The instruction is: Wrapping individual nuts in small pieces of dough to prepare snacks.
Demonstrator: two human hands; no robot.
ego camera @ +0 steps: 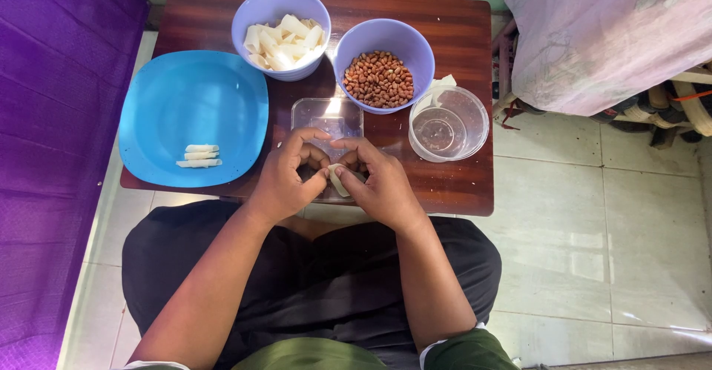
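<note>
One wooden table [452, 192] sits before my knees, and on it, going down in size, one blue plate [170, 88], two lilac bowls, one clear round container [466, 114] that looks empty, and one clear rectangular tray [326, 114] just beyond my fingers. One bowl [261, 3] is heaped with pale wrapper pieces, too many and too overlapped to count; the other bowl [374, 36] is full of brown peanuts [378, 79], likewise uncountable. Three finished rolls [199, 156] lie side by side on the plate's near part. Both my hands meet over the table's near edge: my left hand [285, 181] and right hand [382, 185] pinch one small pale wrapper [338, 180] between thumbs and fingertips, closed on it from either side. I judge this as the rolling step, mid-way; what the wrapper encloses is hidden. Finishing it calls for a tight, even turn of the fingertips without tearing the thin sheet.
</note>
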